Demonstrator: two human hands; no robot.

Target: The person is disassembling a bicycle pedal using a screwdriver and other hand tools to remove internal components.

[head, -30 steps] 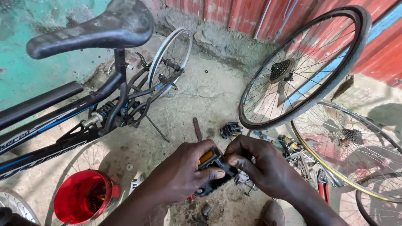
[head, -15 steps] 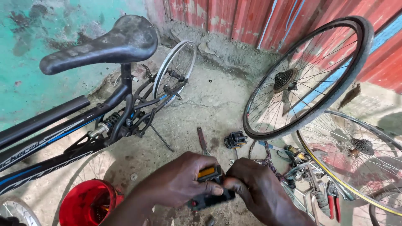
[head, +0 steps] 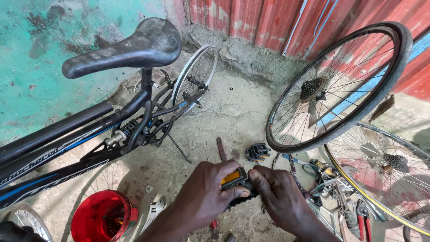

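Your left hand (head: pixel 204 197) and right hand (head: pixel 280 197) both grip the black bicycle pedal (head: pixel 237 181) with an orange reflector, low above the concrete floor (head: pixel 233 112). The red bucket (head: pixel 104 218) at your left holds dark small parts, hard to tell. Compared with before, your hands sit slightly lower in view.

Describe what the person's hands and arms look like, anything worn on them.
Both hands are bare: no gloves, rings, watch or bands show on the left hand or the right hand. The forearms are bare too as far as the frame's bottom edge, with no sleeves in view. Fingernails are short. Whether the fingers carry dirt or grease cannot be told.
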